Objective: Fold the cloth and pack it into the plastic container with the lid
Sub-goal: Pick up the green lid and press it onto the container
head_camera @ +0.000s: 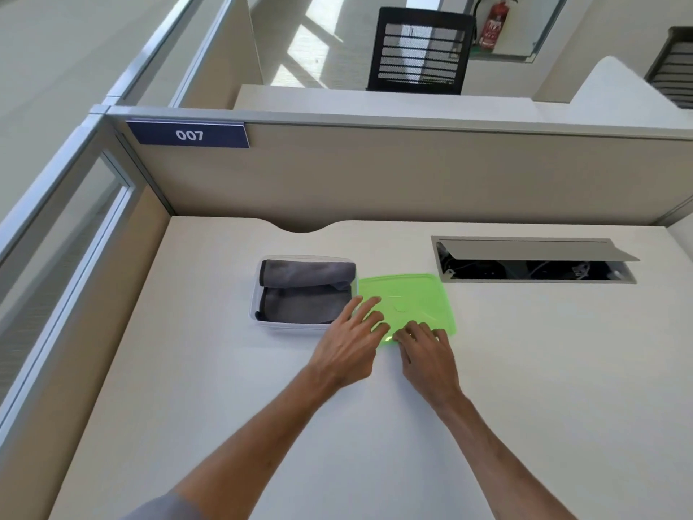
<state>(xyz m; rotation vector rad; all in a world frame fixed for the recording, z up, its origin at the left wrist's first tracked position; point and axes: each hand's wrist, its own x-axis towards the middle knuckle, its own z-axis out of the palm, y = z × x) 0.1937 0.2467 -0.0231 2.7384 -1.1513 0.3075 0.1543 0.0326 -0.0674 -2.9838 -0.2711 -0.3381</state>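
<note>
Seen through my headset feed: the folded grey cloth [305,290] already sits inside the clear plastic container [255,309] on the counter [525,369], with the green lid [412,298] lying flat just beside it to the right. My left hand [347,349] rests its fingers spread apart on the lid's near-left corner; my right hand [427,356] has fingers curled together at the near edge, not yet clamped. The lid looks thin, light and bendy, best lifted by its near rim
</note>
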